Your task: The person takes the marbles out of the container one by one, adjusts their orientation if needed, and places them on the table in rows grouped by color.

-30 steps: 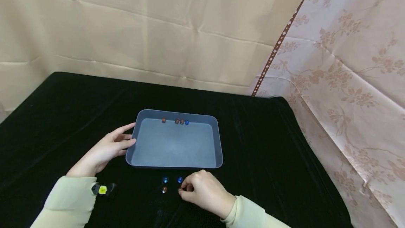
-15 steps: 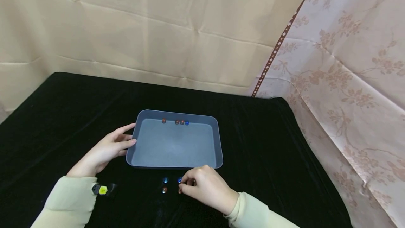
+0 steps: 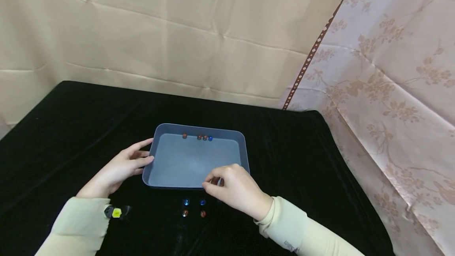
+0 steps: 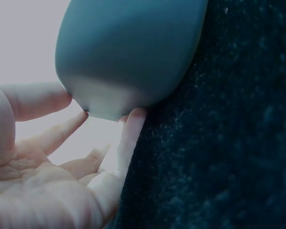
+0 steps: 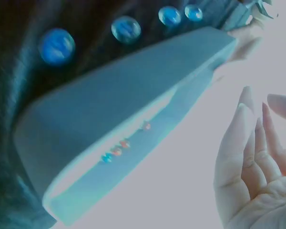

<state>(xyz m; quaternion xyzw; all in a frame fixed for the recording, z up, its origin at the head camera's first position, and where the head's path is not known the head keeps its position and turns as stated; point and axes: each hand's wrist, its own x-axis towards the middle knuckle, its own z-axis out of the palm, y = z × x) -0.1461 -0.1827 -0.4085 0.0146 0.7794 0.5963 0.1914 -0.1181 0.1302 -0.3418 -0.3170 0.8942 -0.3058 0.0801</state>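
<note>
My left hand (image 3: pixel 124 167) rests its fairly straight fingertips against the left end of a blue-grey tray (image 3: pixel 244 157). In the left wrist view those fingertips touch the tray's outer wall (image 4: pixel 128 47). My right hand (image 3: pixel 238 189) hovers over the tray's near right edge, fingers loosely bent. The right wrist view shows a gap between thumb and index fingertip, with nothing seen in it. Just in front of the tray, a blue marble (image 3: pixel 186 202) and another blue marble (image 3: pixel 202 202) lie on the cloth. Nearer are an amber marble (image 3: pixel 185 213) and a reddish-brown marble (image 3: pixel 203 214).
Along the tray's far inner wall lie a lone brown marble (image 3: pixel 184 135) and a short row ending in a blue marble (image 3: pixel 210 138). Black cloth (image 3: pixel 291 161) covers the table. A beige curtain (image 3: pixel 142 31) hangs behind, a floral one (image 3: pixel 391 90) at right.
My right hand has let go of the reddish-brown marble on the cloth and risen away, up to the tray's near edge. The left hand stays at the tray.
</note>
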